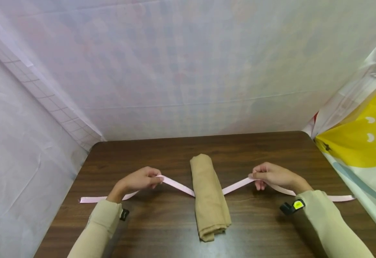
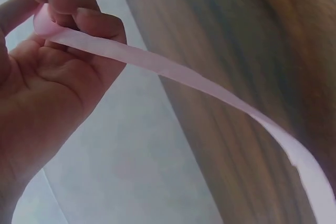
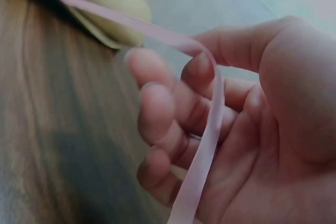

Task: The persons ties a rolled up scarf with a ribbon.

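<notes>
A folded tan cloth bundle point(image 1: 208, 197) lies lengthwise on the table, with a pink ribbon point(image 1: 178, 187) passing beneath its middle. Left of the bundle, my left hand point(image 1: 141, 179) pinches the ribbon and lifts it off the tabletop. On the other side, my right hand point(image 1: 272, 175) pinches the ribbon between thumb and index finger, also raised. Both stretches slope down to the cloth, while the loose tails trail outward. In the left wrist view the ribbon point(image 2: 152, 61) runs from curled fingers. The right wrist view has the ribbon point(image 3: 210, 124) crossing the palm.
The dark wood table point(image 1: 162, 229) meets a pale hanging sheet point(image 1: 188, 71) at its back edge. White sheeting hangs at the left, and a curtain with a yellow print point(image 1: 365, 132) hangs at the right. Both wrists wear dark camera straps.
</notes>
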